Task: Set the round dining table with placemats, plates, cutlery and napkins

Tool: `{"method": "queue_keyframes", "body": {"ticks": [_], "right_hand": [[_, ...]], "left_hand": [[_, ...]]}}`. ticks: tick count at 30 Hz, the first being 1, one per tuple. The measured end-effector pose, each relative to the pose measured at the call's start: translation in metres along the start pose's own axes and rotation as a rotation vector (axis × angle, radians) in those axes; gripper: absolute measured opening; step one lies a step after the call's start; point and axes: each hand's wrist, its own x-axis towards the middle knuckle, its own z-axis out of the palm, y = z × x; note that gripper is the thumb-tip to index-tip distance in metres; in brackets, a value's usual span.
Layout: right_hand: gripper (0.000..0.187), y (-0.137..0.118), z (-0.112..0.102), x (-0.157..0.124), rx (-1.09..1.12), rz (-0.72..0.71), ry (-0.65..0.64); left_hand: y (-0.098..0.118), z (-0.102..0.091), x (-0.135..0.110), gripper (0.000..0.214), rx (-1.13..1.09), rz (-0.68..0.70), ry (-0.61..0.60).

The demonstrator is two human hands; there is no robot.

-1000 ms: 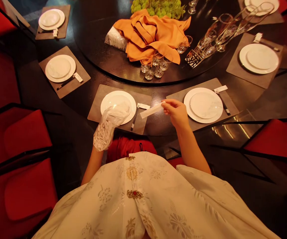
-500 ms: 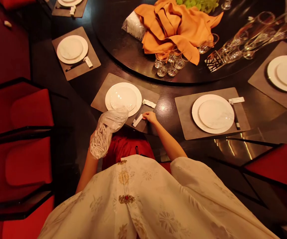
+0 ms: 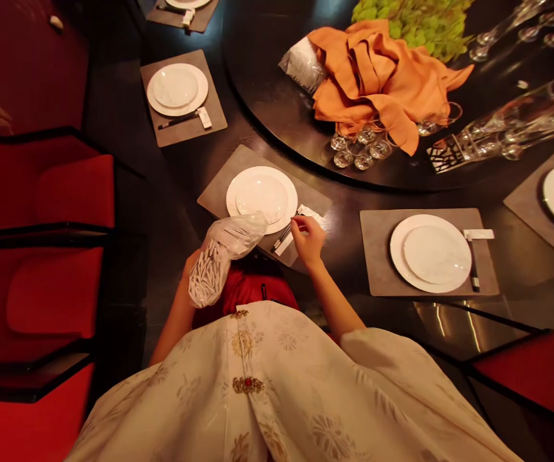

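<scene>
My left hand (image 3: 190,268) is closed around a clear plastic bag (image 3: 217,260) packed with many slim white paper packets. The bag's loose end reaches the near rim of a white plate (image 3: 238,206), which has a smaller plate stacked on it. My right hand (image 3: 308,240) is over the right side of the same grey placemat (image 3: 224,187), its fingers curled together at the upper end of dark chopsticks (image 3: 281,240). A narrow white slip (image 3: 285,246) lies alongside the chopsticks. Whatever is between the right fingertips is hidden. The white chopstick rest (image 3: 311,213) lies just beyond that hand.
A dark turntable (image 3: 277,109) carries an orange cloth (image 3: 368,77), a second bag of white packets (image 3: 306,64), several small glasses (image 3: 361,151) and green foliage (image 3: 416,25). Another placemat (image 3: 373,256) with plates is to the right. Red chairs (image 3: 60,289) stand at the left.
My right hand has moved from the white slip's near part up to the chopsticks' upper end. The view has shifted, so the table things appear lower and further right. My left hand keeps the bag.
</scene>
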Motion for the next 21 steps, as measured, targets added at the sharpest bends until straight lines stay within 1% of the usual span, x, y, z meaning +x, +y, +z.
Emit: {"method": "queue_keyframes", "body": {"ticks": [1,2,3,4,6,8,10,13,15,17,19,21], "right_hand": [[0.030,-0.033,-0.006,-0.003,0.018,-0.105,0.024],[0.029,-0.066,-0.010,-0.004,0.026,-0.225,-0.012],[0.028,-0.097,-0.011,-0.003,0.015,-0.345,-0.118],[0.028,-0.126,-0.007,0.001,-0.029,-0.428,-0.234],[0.030,-0.173,0.012,0.017,-0.199,-0.504,-0.472],[0.033,-0.207,0.042,0.037,-0.394,-0.499,-0.644],[0.034,-0.232,0.077,0.057,-0.504,-0.492,-0.735],[0.027,-0.259,0.124,0.078,-0.481,-0.480,-0.778],[0.022,-0.275,0.149,0.090,-0.387,-0.443,-0.817],[0.022,-0.286,0.170,0.104,-0.245,-0.391,-0.913],[0.024,-0.291,0.185,0.123,-0.068,-0.323,-1.068],[0.026,-0.290,0.195,0.144,0.102,-0.222,-1.233]], "left_hand": [[0.008,0.000,0.000,0.025,-0.012,0.009,0.026],[0.016,0.000,0.000,0.023,-0.017,0.017,0.056],[0.026,0.000,0.000,0.021,-0.016,0.021,0.082],[0.037,-0.001,0.000,0.019,-0.010,0.025,0.099],[0.061,-0.008,0.001,0.016,0.011,0.032,0.097],[0.086,-0.021,0.005,0.015,0.022,0.052,0.056],[0.109,-0.040,0.010,0.014,0.021,0.068,0.004],[0.142,-0.072,0.018,0.017,0.020,0.113,-0.027],[0.163,-0.093,0.022,0.023,0.025,0.175,-0.029],[0.182,-0.113,0.024,0.028,0.030,0.246,-0.045],[0.201,-0.132,0.027,0.035,0.036,0.290,-0.064],[0.219,-0.149,0.031,0.040,0.037,0.299,-0.063]]}}
